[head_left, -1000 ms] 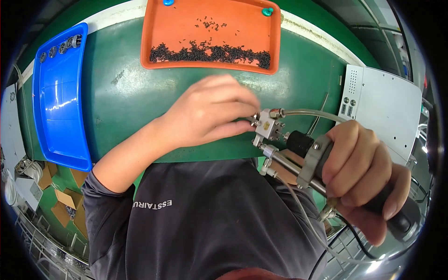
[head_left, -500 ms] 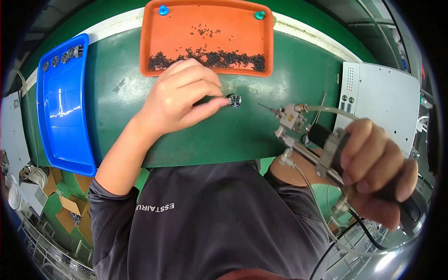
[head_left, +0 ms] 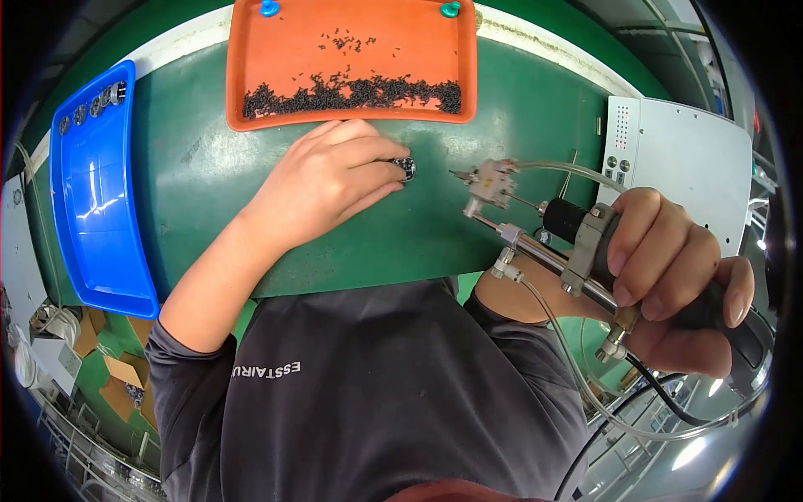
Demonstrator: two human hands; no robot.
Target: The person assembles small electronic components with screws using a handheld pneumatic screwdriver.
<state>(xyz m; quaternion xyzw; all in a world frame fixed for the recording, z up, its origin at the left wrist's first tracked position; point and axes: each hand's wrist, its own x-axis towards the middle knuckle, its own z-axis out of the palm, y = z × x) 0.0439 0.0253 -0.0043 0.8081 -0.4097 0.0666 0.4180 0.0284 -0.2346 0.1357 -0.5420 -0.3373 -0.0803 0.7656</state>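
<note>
My left hand (head_left: 333,174) rests on the green table, its fingers closed on a small round dark part with a shiny top (head_left: 407,169). Most of that part is hidden behind the fingertips. Wrapped around a powered screwdriver (head_left: 564,220) is my right hand (head_left: 676,266), held above the table's right side. A pale metal block (head_left: 490,182) with a thin tip forms the tool's front end. The tip points left toward the round part, with a gap between them. A clear hose runs to the block.
Beyond my left hand lies an orange tray (head_left: 288,54) of small black screws (head_left: 360,94). A blue tray (head_left: 94,209) on the left holds several round parts (head_left: 96,107) at its far end. A grey control box (head_left: 679,155) stands on the right. Hoses hang beside my right arm.
My left fingers have come further over the round part and now cover much of it. The screwdriver's front block has swung slightly up and left. The whole view has shifted a little.
</note>
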